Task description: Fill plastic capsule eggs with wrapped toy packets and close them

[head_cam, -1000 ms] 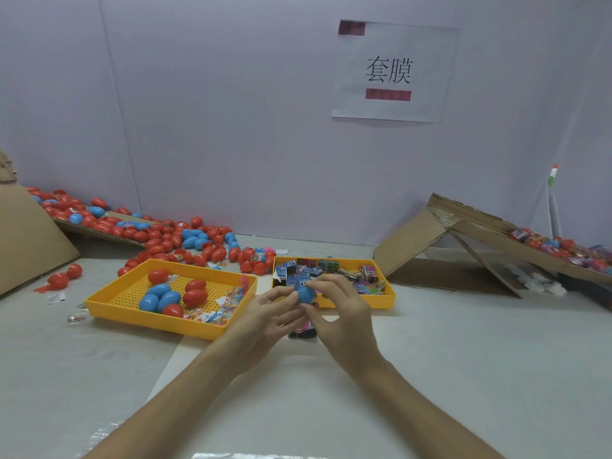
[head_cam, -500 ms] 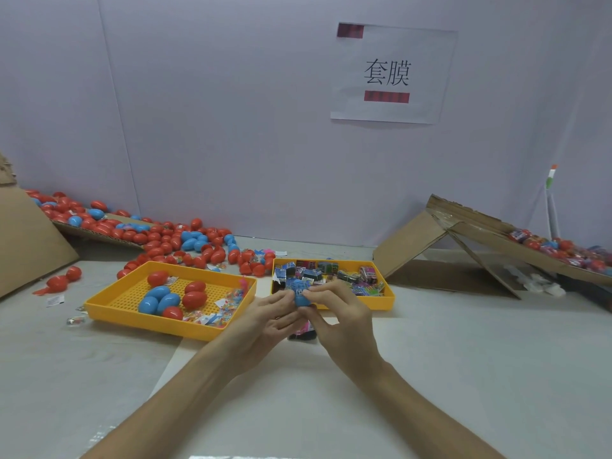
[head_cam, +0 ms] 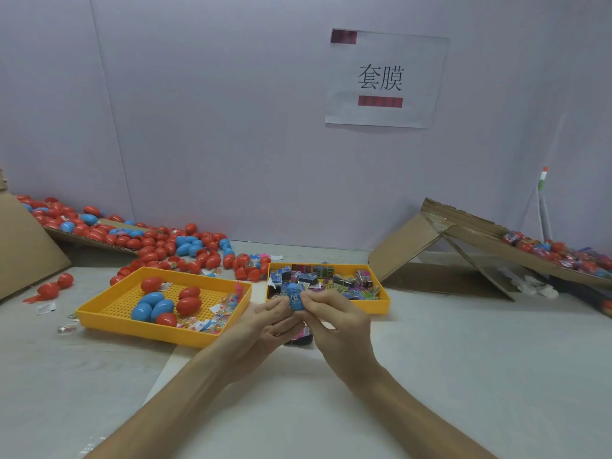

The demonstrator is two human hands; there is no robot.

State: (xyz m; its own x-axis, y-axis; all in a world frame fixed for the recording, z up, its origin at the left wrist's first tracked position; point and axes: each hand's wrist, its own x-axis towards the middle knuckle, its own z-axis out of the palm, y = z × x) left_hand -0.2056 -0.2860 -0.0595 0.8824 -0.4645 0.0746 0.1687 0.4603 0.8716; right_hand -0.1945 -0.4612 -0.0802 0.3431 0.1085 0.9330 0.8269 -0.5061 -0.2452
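A blue capsule egg [head_cam: 294, 297] with a printed wrap around it is held upright between both hands, just in front of the right yellow tray [head_cam: 384, 304]. My left hand [head_cam: 261, 329] pinches its left side. My right hand [head_cam: 334, 321] pinches its right side with thumb and fingers. That right tray holds several wrapped toy packets [head_cam: 331, 279]. The left yellow tray [head_cam: 109, 318] holds red and blue eggs [head_cam: 165, 303] and small clear packets. A dark and pink object [head_cam: 303, 337] lies on the table under my hands, mostly hidden.
A heap of red and blue eggs [head_cam: 165, 243] spreads along the back left over a cardboard sheet. A folded cardboard ramp [head_cam: 463, 243] with wrapped eggs stands at the right. A paper sign [head_cam: 384, 81] hangs on the wall.
The blue egg has been turned upright in my fingers, so its printed wrap now faces me. Both hands stay in the same place.
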